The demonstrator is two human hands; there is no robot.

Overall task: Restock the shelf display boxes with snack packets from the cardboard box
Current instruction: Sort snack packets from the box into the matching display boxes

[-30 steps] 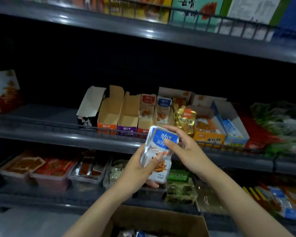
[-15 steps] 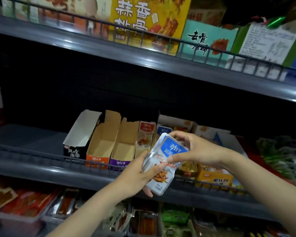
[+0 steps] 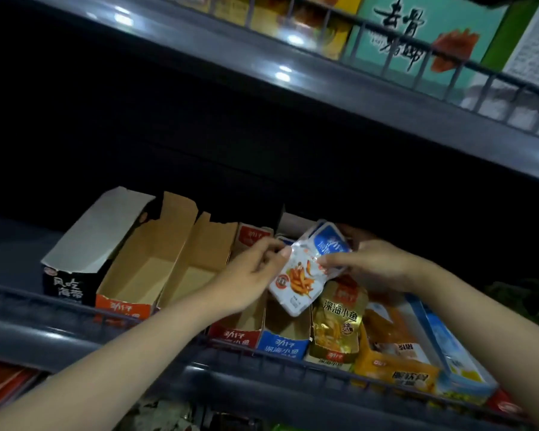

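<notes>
Blue-white snack packets [image 3: 302,275] pinched by fingers [image 3: 279,252] of left hand [image 3: 246,276], right hand [image 3: 374,266], over blue display box [image 3: 282,345].

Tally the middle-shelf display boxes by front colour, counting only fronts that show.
Black box: 1
Orange box: 1
Red box: 1
Blue box: 1
Gold box: 1
Yellow box: 1
Pale blue box: 1
Total: 7; the left arm hides another front.
</notes>
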